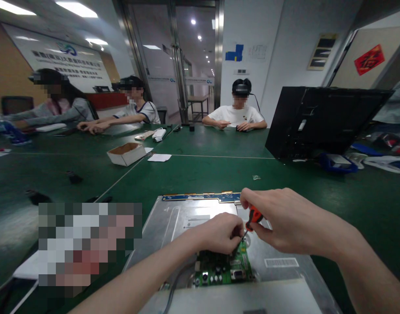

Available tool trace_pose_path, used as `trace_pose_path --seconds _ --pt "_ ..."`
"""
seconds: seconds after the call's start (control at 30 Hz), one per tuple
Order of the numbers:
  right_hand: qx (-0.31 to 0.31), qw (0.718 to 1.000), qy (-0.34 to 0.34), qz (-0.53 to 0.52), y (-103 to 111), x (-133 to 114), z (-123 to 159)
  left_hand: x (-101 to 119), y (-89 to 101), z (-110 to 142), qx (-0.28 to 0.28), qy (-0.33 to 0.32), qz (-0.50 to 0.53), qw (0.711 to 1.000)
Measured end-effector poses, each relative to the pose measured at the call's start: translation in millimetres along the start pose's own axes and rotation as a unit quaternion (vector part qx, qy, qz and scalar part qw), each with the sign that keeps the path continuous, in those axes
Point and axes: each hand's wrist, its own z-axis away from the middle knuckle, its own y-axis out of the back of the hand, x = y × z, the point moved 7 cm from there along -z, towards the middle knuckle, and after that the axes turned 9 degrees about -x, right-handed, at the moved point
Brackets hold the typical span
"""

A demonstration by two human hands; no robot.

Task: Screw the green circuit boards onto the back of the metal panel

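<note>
My right hand (278,218) grips a red and black screwdriver (254,216), its shaft slanting down to the upper corner of a green circuit board (219,270). Close to that tip, my left hand (221,233) has its fingers curled over the board's upper edge; whether they pinch something small is hidden. The board lies on a silver metal panel (281,279) with a barcode label. Along the panel's far edge runs a narrow blue circuit strip (200,197). A grey cable (174,288) bends down from the board's left side.
A white open box (126,153) and white paper (159,157) are on the green table (200,174). A black monitor casing (324,122) stands at right, beside a blue tray (339,163). A small clear packet (256,177) lies beyond the panel. Several people sit around the table.
</note>
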Motion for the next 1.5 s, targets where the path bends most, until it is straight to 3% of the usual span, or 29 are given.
trace_pose_path --seconds 0.27,0.53,0.77,1.1,1.5 --pt "0.001 0.998 -0.044 0.033 -1.3 9.3 -5.6 4.4 1.1 0.9 -0.007 -0.021 -0.017 1.000" --pt "0.011 1.000 -0.005 0.008 0.5 4.1 0.9 3.0 2.4 1.6 -0.002 -0.042 -0.050 0.998" --pt "-0.005 0.999 -0.041 0.033 -1.1 8.3 -5.0 5.7 3.0 2.1 0.001 -0.070 -0.074 0.995" --pt "0.014 1.000 0.003 0.010 1.0 2.7 -2.5 4.4 1.2 -1.9 0.008 -0.073 -0.092 0.993" --pt "0.002 1.000 -0.017 0.008 -1.2 6.5 -4.5 2.6 -0.5 -1.0 0.013 -0.072 -0.094 0.993"
